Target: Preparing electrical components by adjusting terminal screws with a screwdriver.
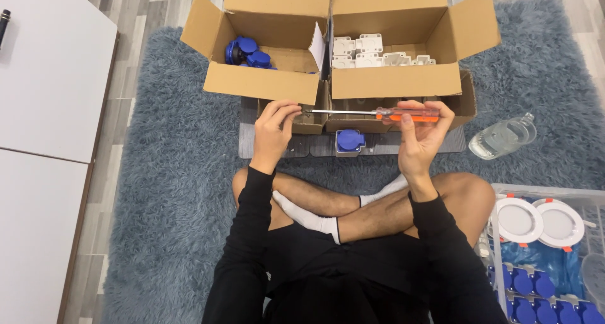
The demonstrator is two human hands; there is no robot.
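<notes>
On the grey-blue rug (176, 173), person sits cross-legged facing two open cardboard boxes: left box (261, 46) holds blue caps (249, 52), right box (394, 43) holds white housings (365, 50). Right hand (422, 132) is closed around the orange handle of a screwdriver (372, 113), shaft held level and pointing left. Left hand (274, 125) is pinched at the tip, fingers curled on something small; the piece itself is too small to make out, possibly a screw. A blue-lidded socket (350, 141) stands on the grey mat (302, 144) just below the shaft, between the hands, untouched. Judged step: seating a small part on the driver tip. Next move would call for a steady tip and keeping the pinch aligned with the blade. Clear bottle (503, 137) lies right; bin (548, 251) of round white lights and blue parts sits by the right knee.
</notes>
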